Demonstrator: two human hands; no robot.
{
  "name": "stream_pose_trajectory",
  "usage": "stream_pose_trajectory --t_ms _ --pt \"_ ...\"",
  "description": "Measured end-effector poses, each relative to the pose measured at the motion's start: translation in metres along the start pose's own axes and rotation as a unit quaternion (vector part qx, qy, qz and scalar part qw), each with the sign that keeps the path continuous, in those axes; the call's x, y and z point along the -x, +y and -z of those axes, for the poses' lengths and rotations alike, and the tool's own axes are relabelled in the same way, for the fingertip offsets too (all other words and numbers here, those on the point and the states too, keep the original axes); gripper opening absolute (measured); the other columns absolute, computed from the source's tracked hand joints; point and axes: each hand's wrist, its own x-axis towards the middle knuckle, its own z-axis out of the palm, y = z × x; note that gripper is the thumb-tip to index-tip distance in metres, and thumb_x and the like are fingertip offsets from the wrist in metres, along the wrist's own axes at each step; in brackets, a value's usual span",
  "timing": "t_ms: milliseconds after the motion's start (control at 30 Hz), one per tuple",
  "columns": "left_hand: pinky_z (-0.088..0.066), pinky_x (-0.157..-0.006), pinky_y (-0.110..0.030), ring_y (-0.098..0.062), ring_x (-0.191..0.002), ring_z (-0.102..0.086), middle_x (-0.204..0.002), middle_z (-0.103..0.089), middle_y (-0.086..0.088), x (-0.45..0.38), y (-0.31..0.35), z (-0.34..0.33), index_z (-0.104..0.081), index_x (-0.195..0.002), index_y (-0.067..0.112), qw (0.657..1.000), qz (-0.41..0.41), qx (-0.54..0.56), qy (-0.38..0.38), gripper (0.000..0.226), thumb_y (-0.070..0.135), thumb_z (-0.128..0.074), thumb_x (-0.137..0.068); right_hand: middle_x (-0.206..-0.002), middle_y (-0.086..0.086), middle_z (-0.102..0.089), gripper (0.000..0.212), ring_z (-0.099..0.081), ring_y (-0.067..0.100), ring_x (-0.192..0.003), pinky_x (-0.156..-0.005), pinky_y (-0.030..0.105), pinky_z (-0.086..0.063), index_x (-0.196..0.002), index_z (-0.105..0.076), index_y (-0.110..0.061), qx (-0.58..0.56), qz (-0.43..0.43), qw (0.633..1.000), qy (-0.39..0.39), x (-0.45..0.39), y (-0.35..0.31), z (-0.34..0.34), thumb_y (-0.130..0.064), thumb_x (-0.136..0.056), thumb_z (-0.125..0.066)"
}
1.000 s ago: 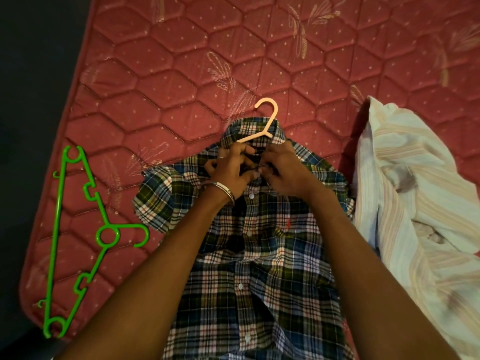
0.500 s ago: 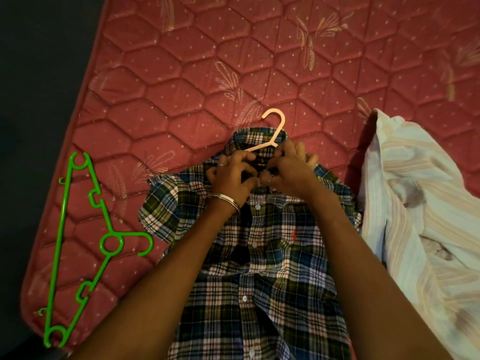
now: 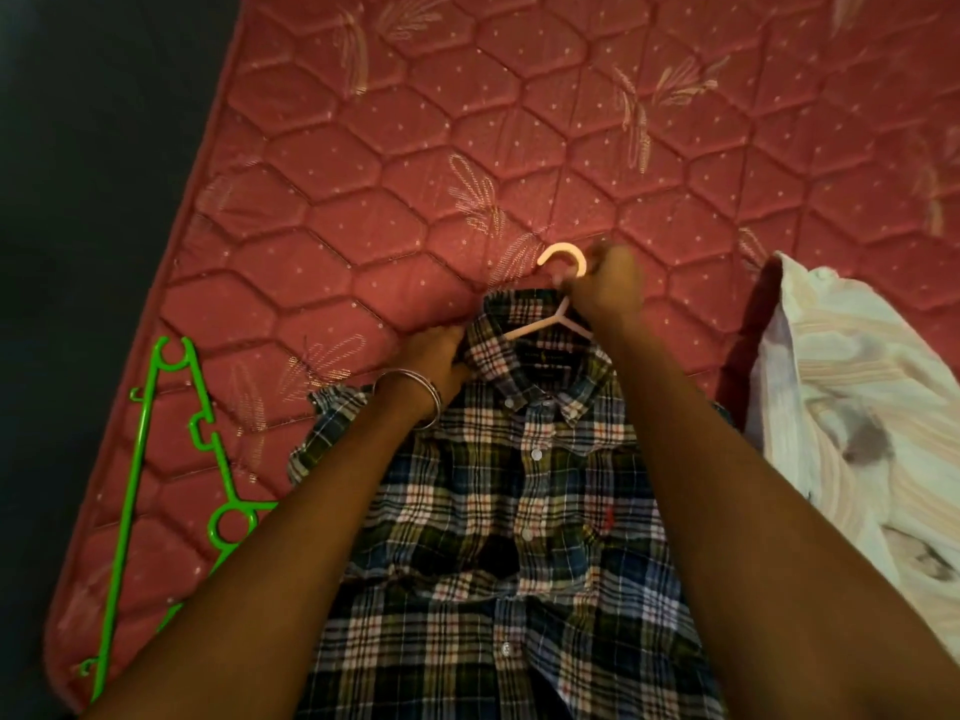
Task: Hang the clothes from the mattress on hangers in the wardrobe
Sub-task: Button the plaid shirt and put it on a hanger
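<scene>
Plaid shirt (image 3: pixel 519 485) lies flat, front up, on the red quilted mattress (image 3: pixel 415 148), collar pointing away from you and hem toward you; that is its long axis. A peach hanger (image 3: pixel 558 309) sits inside the collar, its hook poking out beyond the neckline.

Your right hand (image 3: pixel 605 291) is closed around the hanger's neck just under the hook, fingers curled on it. Your left hand (image 3: pixel 436 356) rests at the left side of the collar; from here you cannot tell whether it pinches the cloth or only presses it.

The hook is the lift point, and the right hand is the one on it. The shirt's weight trails toward you from that point, so a lift will likely swing the body down under the hook. The top button looks fastened.

A striped pale shirt (image 3: pixel 857 433) lies heaped to the right, just beside the plaid one. A green hanger (image 3: pixel 156 459) lies at the mattress's left edge, nearer your left arm.
</scene>
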Motion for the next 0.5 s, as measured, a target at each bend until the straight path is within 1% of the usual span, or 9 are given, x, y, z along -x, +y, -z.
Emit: stream_pose_trajectory --t_ms 67,133,200,233,300,367,400,433,500 --pt "-0.046 -0.096 -0.038 -0.031 -0.110 -0.058 -0.120 -0.062 -0.015 0.006 0.001 0.004 -0.057 -0.126 0.009 0.997 -0.001 0.074 0.030 0.044 0.019 -0.068 -0.085 -0.070 -0.002 -0.058 0.016 -0.054 0.007 -0.064 -0.055 0.027 -0.041 -0.089 -0.068 -0.006 -0.070 0.015 0.997 0.005 -0.003 -0.011 0.011 -0.011 -0.076 -0.077" --pt "-0.045 -0.093 -0.030 -0.028 -0.106 -0.059 -0.115 -0.063 -0.015 0.012 0.005 0.011 -0.062 -0.119 0.005 0.989 -0.013 0.130 0.073 0.036 0.016 -0.067 -0.086 -0.058 -0.003 -0.050 0.011 -0.052 -0.002 -0.050 -0.052 0.027 -0.044 -0.079 -0.065 0.002 -0.141 0.054 0.988 -0.017 0.001 -0.022 0.028 -0.005 -0.080 -0.073" --pt "-0.043 -0.089 -0.023 -0.024 -0.103 -0.060 -0.112 -0.065 -0.012 0.026 0.016 0.023 -0.065 -0.115 0.002 0.977 -0.038 0.173 0.116 0.030 0.012 -0.066 -0.087 -0.065 0.007 -0.053 0.013 -0.065 0.011 -0.054 -0.054 0.033 -0.053 -0.084 -0.061 0.011 -0.244 0.064 0.967 -0.047 0.020 -0.033 0.054 0.000 -0.085 -0.068" --pt "-0.045 -0.086 -0.023 -0.023 -0.099 -0.061 -0.108 -0.066 -0.010 0.033 0.026 0.032 -0.067 -0.111 0.001 0.972 -0.056 0.172 0.147 0.028 0.011 -0.066 -0.085 -0.070 0.013 -0.057 0.011 -0.068 0.019 -0.059 -0.054 0.034 -0.055 -0.088 -0.061 0.011 -0.280 0.074 0.956 -0.049 0.033 -0.038 0.069 0.001 -0.085 -0.067" --pt "-0.050 -0.076 -0.025 -0.022 -0.086 -0.064 -0.095 -0.070 -0.011 0.043 0.041 0.041 -0.071 -0.101 0.001 0.961 -0.096 0.125 0.226 0.027 0.011 -0.068 -0.075 -0.079 0.020 -0.061 0.011 -0.071 0.026 -0.065 -0.055 0.032 -0.056 -0.092 -0.062 0.008 -0.325 0.075 0.942 -0.050 0.055 -0.040 0.086 0.003 -0.084 -0.067" --pt "-0.043 -0.066 -0.021 -0.016 -0.075 -0.057 -0.084 -0.067 -0.011 0.062 0.069 0.052 -0.073 -0.094 0.001 0.947 -0.148 0.083 0.272 0.025 0.007 -0.069 -0.070 -0.076 0.021 -0.062 0.009 -0.071 0.027 -0.066 -0.057 0.036 -0.057 -0.087 -0.060 0.009 -0.339 0.072 0.936 -0.064 0.081 -0.047 0.106 0.006 -0.082 -0.067" --pt "-0.038 -0.062 -0.020 -0.015 -0.073 -0.053 -0.082 -0.064 -0.010 0.074 0.084 0.057 -0.072 -0.093 0.003 0.940 -0.182 0.058 0.282 0.024 0.008 -0.067 -0.071 -0.070 0.015 -0.064 0.008 -0.071 0.026 -0.065 -0.057 0.039 -0.058 -0.080 -0.059 0.005 -0.329 0.073 0.938 -0.084 0.093 -0.053 0.117 0.008 -0.082 -0.067" --pt "-0.036 -0.060 -0.022 -0.016 -0.072 -0.050 -0.081 -0.062 -0.010 0.084 0.100 0.062 -0.070 -0.094 0.006 0.935 -0.206 0.036 0.286 0.023 0.011 -0.063 -0.073 -0.062 0.007 -0.065 0.015 -0.071 0.025 -0.063 -0.057 0.042 -0.058 -0.074 -0.058 -0.001 -0.315 0.074 0.941 -0.104 0.101 -0.059 0.127 0.009 -0.081 -0.066" --pt "-0.037 -0.058 -0.027 -0.019 -0.071 -0.049 -0.082 -0.059 -0.009 0.107 0.121 0.074 -0.061 -0.100 0.016 0.931 -0.219 0.020 0.291 0.024 0.018 -0.058 -0.076 -0.051 -0.002 -0.063 0.026 -0.069 0.023 -0.060 -0.059 0.046 -0.057 -0.067 -0.055 -0.008 -0.294 0.087 0.944 -0.124 0.118 -0.078 0.156 0.012 -0.080 -0.066"
